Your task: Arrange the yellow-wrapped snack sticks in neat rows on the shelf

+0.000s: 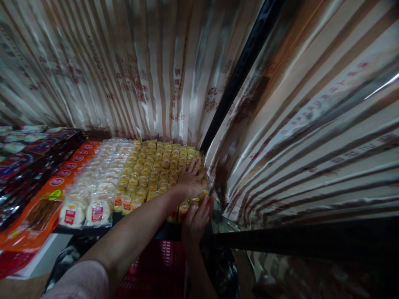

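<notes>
At the right end of the dark shelf (170, 232), I have the left hand (190, 180) lying over the yellow packets (149, 170), its fingers spread. My right hand (197, 218) is at their front right corner, fingers pointing up; I can't tell whether they pinch anything. The yellow packets stand in tight rows between the white round packets (97, 211) to the left and the dark upright post (233, 83). Further left I see orange packs (51, 195). Behind everything hangs striped sheeting (156, 62).

Left hand (190, 182) spread over yellow packets (152, 166) at centre, right hand (198, 218) just below, striped sheeting (158, 62) across the top
</notes>
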The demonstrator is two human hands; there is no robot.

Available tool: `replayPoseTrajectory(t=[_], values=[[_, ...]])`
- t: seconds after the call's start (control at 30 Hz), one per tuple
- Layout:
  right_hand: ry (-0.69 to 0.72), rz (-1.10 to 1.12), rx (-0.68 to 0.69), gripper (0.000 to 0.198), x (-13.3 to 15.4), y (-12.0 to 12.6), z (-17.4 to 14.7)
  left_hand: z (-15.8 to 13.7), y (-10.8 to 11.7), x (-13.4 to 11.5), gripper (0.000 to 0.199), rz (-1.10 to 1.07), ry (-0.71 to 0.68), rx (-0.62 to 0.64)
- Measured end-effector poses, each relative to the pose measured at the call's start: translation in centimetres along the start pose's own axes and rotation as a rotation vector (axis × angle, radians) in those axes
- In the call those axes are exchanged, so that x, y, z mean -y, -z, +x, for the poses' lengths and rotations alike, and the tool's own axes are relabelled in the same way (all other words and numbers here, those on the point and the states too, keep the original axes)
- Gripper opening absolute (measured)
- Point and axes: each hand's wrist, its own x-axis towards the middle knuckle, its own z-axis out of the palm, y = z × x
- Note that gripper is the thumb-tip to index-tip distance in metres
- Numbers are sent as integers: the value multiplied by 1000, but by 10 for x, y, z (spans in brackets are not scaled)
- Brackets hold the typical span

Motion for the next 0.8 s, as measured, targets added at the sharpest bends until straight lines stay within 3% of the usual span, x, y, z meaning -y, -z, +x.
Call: replayPoseTrajectory(t=[0.1, 0.33, 0.6, 0.8], values=[[2, -10, -3, 55, 1, 1, 1, 12, -2, 4, 56, -12, 15, -105], [-5, -10, 15, 54, 2, 3, 3, 36, -5, 7, 57, -16, 10, -170], [-23, -8, 42, 55, 5, 5, 4, 38, -3, 1, 65, -42, 53, -48], [-10, -1, 33, 54, 4, 5, 4, 35, -4, -2, 63, -31, 38, -93]])
